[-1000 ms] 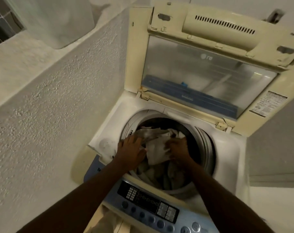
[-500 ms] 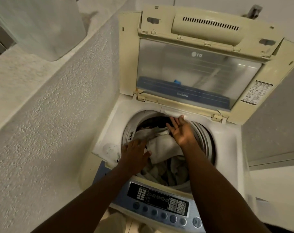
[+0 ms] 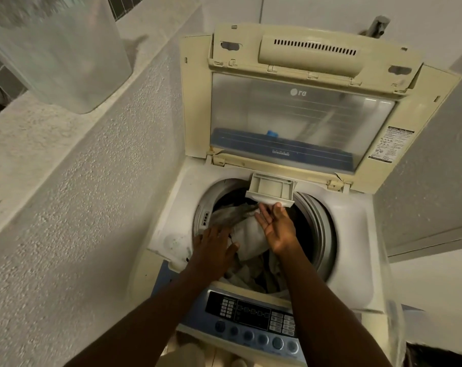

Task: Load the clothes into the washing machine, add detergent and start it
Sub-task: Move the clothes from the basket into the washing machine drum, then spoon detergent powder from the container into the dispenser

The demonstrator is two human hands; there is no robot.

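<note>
Blue control panel [image 3: 253, 317] nearest; beyond it the left hand [image 3: 214, 251] lies flat, fingers spread, on the clothes [image 3: 247, 238] in the drum. The right hand [image 3: 276, 225], palm up and open, touches the pulled-out detergent drawer [image 3: 271, 188] under the raised lid [image 3: 301, 112].

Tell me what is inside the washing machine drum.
The drum holds a heap of pale and grey clothes. The left hand rests on them, covering some; the drum's bottom is hidden beneath the pile.
</note>
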